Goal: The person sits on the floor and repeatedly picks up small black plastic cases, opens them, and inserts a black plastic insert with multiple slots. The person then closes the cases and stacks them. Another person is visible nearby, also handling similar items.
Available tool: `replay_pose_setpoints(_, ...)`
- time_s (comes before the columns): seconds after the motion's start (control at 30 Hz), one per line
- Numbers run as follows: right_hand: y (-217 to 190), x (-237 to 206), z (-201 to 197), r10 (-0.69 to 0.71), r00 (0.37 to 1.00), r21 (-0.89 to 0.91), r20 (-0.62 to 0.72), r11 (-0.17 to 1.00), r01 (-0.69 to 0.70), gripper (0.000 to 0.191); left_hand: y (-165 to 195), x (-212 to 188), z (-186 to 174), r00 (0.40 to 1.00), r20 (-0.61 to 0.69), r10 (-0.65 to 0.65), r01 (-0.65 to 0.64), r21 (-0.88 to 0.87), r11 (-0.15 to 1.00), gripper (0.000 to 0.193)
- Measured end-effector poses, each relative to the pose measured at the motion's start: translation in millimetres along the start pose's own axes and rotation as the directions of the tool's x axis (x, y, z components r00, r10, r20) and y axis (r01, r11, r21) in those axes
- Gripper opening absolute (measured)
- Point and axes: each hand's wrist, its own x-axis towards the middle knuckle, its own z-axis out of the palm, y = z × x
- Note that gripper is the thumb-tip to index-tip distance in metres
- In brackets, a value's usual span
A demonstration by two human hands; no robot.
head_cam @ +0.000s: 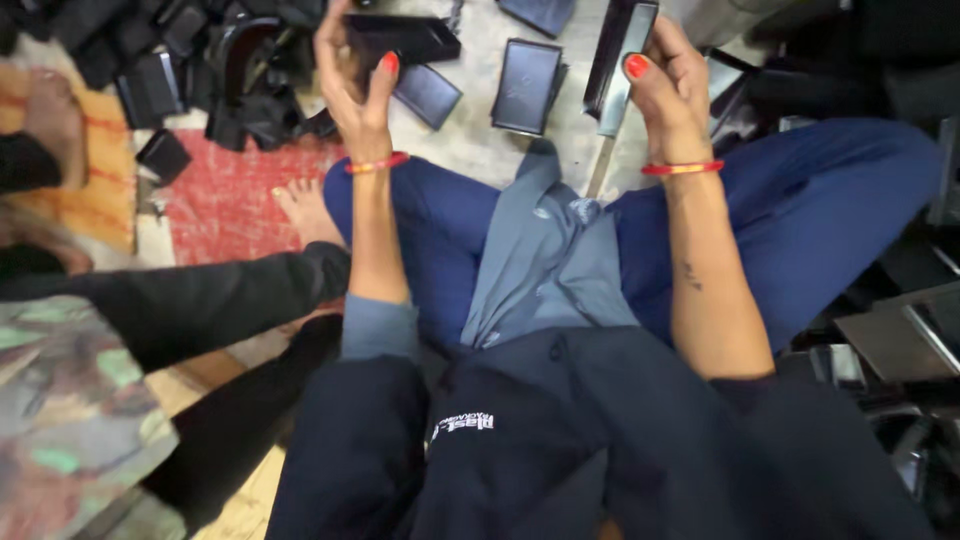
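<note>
I sit cross-legged on the floor in blue trousers. My left hand (352, 85) is raised over my left knee and grips a flat black box-like part (405, 38) by its near end. My right hand (668, 85) is held up over my right knee, its fingers closed around a long narrow black part (622, 50) that stands nearly upright. Both wrists carry red bangles and the thumbnails are painted red. Beyond my hands lie two loose flat black plates, one (428, 95) near the left hand and one (527, 85) between the hands.
A heap of black plastic parts (200, 60) fills the floor at the upper left beside a red mat (225, 200). Another person's foot (305, 212) and dark-clothed leg (200, 300) lie close on my left. Metal and dark parts (900, 340) crowd the right edge.
</note>
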Motion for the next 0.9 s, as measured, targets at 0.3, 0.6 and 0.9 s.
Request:
replay_pose_setpoints(0.3, -5.5, -17.8, 41.6, 0.179, 0.932, 0.108, 0.314, 0.969, -0.222, 0.076, 82.8, -67.2, 58.4, 0.798, 0.434, -0.418, 0.572, -0.330, 0.751, 0.060)
replay_pose_setpoints(0.6, 8.2, -17.8, 45.7, 0.159, 0.912, -0.216, 0.377, 0.973, -0.081, 0.064, 97.9, -72.0, 81.2, 0.864, 0.239, -0.444, 0.460, -0.015, 0.888, 0.054)
replay_pose_setpoints(0.9, 10.4, -22.9, 56.8, 0.002, 0.957, -0.210, 0.291, 0.976, 0.062, 0.058, 113.7, -98.9, 97.5, 0.860, 0.368, -0.353, 0.387, -0.019, 0.922, 0.061)
